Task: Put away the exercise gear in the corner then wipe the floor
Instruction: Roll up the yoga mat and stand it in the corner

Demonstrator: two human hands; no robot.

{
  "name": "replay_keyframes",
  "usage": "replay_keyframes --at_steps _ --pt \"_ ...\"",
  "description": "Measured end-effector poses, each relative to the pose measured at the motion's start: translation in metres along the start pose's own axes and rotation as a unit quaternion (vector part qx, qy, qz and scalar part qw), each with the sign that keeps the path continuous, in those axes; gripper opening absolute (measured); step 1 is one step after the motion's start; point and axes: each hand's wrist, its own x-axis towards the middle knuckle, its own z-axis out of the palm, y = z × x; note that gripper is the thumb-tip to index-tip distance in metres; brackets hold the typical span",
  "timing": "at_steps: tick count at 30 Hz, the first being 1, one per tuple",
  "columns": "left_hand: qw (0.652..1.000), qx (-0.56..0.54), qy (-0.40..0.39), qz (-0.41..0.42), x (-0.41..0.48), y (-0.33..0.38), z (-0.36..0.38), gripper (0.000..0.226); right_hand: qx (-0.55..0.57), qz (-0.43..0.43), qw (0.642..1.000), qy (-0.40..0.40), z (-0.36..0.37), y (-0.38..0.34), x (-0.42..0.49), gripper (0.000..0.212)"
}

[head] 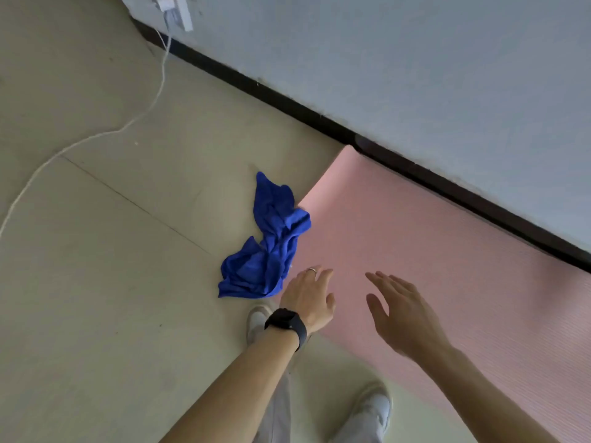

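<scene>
A pink exercise mat (425,238) lies flat on the floor along the wall, running off the right edge. A crumpled blue cloth (267,244) rests on the floor at the mat's left end, partly overlapping its edge. My left hand (308,298), with a ring and a black watch on the wrist, hovers over the mat's near left corner, fingers apart and holding nothing. My right hand (399,311) is spread open above the mat a little to the right, also holding nothing.
A white cable (96,139) snakes across the beige floor (112,282) from a wall socket (172,8) at the top left. A black skirting board (287,97) runs under the grey wall. My two white shoes (372,407) stand at the mat's near edge.
</scene>
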Motion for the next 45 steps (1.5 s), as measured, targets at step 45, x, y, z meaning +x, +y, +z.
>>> replay_keyframes --at_steps 45 --pt "0.982 0.145 0.045 -0.11 0.185 -0.235 0.148 0.023 0.206 -0.011 0.95 0.235 0.21 0.041 0.36 0.031"
